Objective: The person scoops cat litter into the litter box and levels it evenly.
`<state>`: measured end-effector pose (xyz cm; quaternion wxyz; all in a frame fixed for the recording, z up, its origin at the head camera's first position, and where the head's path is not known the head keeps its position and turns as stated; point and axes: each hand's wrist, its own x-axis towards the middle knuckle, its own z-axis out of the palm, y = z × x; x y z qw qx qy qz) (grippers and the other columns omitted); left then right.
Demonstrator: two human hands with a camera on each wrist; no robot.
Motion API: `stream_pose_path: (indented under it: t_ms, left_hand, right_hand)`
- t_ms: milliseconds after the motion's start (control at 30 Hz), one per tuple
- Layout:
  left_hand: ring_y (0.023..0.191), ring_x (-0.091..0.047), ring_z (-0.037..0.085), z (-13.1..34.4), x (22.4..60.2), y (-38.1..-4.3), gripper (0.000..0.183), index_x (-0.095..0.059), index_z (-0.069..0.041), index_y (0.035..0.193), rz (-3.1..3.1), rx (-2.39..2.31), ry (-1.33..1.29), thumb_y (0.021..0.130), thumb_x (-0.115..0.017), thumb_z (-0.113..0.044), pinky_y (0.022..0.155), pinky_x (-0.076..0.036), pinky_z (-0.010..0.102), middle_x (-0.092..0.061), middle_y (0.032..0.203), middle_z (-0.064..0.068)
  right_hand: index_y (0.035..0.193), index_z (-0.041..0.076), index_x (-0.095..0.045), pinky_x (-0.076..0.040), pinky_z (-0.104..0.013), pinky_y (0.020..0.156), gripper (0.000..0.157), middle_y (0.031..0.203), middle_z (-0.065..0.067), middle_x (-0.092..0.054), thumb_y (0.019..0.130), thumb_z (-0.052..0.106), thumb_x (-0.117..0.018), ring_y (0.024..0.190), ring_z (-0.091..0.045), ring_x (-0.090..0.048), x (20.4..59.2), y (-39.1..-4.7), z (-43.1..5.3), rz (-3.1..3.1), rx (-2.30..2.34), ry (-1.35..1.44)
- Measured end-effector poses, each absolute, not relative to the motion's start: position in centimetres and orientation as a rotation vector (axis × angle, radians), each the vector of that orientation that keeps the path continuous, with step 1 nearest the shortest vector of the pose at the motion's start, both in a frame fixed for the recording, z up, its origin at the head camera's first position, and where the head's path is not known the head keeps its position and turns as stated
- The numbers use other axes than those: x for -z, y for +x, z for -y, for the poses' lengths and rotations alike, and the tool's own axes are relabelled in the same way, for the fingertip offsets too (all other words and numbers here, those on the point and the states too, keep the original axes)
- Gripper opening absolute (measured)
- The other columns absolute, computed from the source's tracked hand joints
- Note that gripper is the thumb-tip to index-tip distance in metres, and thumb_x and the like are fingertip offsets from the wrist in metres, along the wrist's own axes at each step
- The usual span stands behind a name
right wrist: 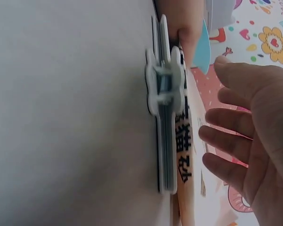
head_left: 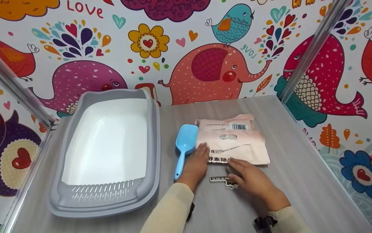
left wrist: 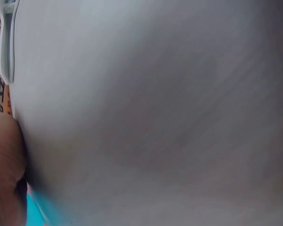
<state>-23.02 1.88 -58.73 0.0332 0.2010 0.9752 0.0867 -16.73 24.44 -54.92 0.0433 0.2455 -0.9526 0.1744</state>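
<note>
A pale pink printed bag lies on the table, with a barcode on its far part. My left hand rests its extended fingers on the bag's left edge, close beside a blue scoop. My right hand is over the bag's near edge, its fingers extended. Beneath that hand lies a bag clip with a keyboard-like pattern, partly hidden. In the right wrist view the right hand has spread fingers and holds nothing, apart from the clip. The left wrist view catches only a bit of the left hand.
A large grey litter tray with a white inside and a slotted near end stands on the left of the table. Walls with cartoon prints and metal corner posts enclose the back and sides.
</note>
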Motion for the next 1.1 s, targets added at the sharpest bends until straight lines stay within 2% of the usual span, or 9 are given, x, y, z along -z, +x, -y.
stream_pose_path:
  t_ms: [133,233,367,467,733,933,1100]
  left_hand:
    - [0.160,-0.027,0.022,-1.9,58.8,-23.0,0.052,-0.038,-0.008,0.160,-2.999,-0.278,0.626,0.108,-0.033,-0.008,0.130,-0.024,0.035,-0.032,0.170,0.006]
    - [0.160,-0.027,0.022,-1.9,58.8,-23.0,0.053,-0.039,-0.008,0.160,-3.005,-0.256,0.628,0.107,-0.033,-0.008,0.130,-0.024,0.034,-0.033,0.170,0.006]
    - [0.159,-0.028,0.021,-1.9,58.8,-23.0,0.053,-0.040,-0.009,0.159,-3.016,-0.229,0.625,0.107,-0.035,-0.008,0.129,-0.025,0.034,-0.034,0.170,0.005]
    - [0.159,-0.028,0.020,-2.0,58.8,-23.0,0.053,-0.041,-0.010,0.159,-3.023,-0.223,0.619,0.107,-0.036,-0.008,0.129,-0.026,0.034,-0.034,0.170,0.004]
    - [0.159,-0.028,0.020,-2.0,58.9,-22.9,0.053,-0.041,-0.010,0.159,-3.020,-0.245,0.605,0.106,-0.037,-0.007,0.129,-0.026,0.034,-0.035,0.169,0.004]
    - [0.160,-0.025,0.020,-2.0,59.0,-23.1,0.054,-0.038,-0.010,0.161,-3.002,-0.260,0.597,0.107,-0.033,-0.008,0.130,-0.023,0.034,-0.031,0.171,0.004]
    - [0.161,-0.023,0.019,-2.1,58.9,-23.0,0.054,-0.036,-0.011,0.161,-2.986,-0.261,0.580,0.108,-0.032,-0.008,0.130,-0.023,0.034,-0.030,0.172,0.003]
  right_hand:
    - [0.142,0.005,-0.062,-0.050,-0.051,0.108,0.054,0.144,-0.013,-0.064,0.095,0.029,-0.074,0.131,-0.033,-0.062,55.1,-17.0,-24.8,2.901,-0.517,0.742]
    - [0.142,0.006,-0.063,-0.050,-0.051,0.109,0.058,0.144,-0.013,-0.064,0.094,0.036,-0.075,0.132,-0.033,-0.062,55.4,-16.9,-24.9,2.914,-0.523,0.781]
    - [0.141,0.007,-0.064,-0.048,-0.051,0.111,0.068,0.144,-0.012,-0.064,0.087,0.047,-0.080,0.135,-0.034,-0.059,55.8,-16.7,-24.8,2.923,-0.551,0.901]
    - [0.140,0.007,-0.065,-0.048,-0.052,0.110,0.071,0.142,-0.011,-0.066,0.083,0.045,-0.084,0.133,-0.034,-0.060,56.0,-16.6,-24.9,2.903,-0.544,1.037]
    - [0.134,0.000,-0.068,-0.054,-0.049,0.102,0.059,0.128,-0.013,-0.073,0.082,0.022,-0.086,0.117,-0.032,-0.068,56.2,-16.7,-25.0,2.858,-0.537,1.184]
    - [0.129,0.001,-0.071,-0.057,-0.044,0.096,0.050,0.122,-0.010,-0.076,0.083,0.016,-0.084,0.109,-0.028,-0.071,56.3,-16.8,-24.9,2.806,-0.558,1.187]
    - [0.125,0.003,-0.074,-0.058,-0.044,0.093,0.040,0.121,-0.010,-0.076,0.088,0.016,-0.081,0.107,-0.027,-0.071,56.3,-16.8,-24.9,2.763,-0.577,1.205]
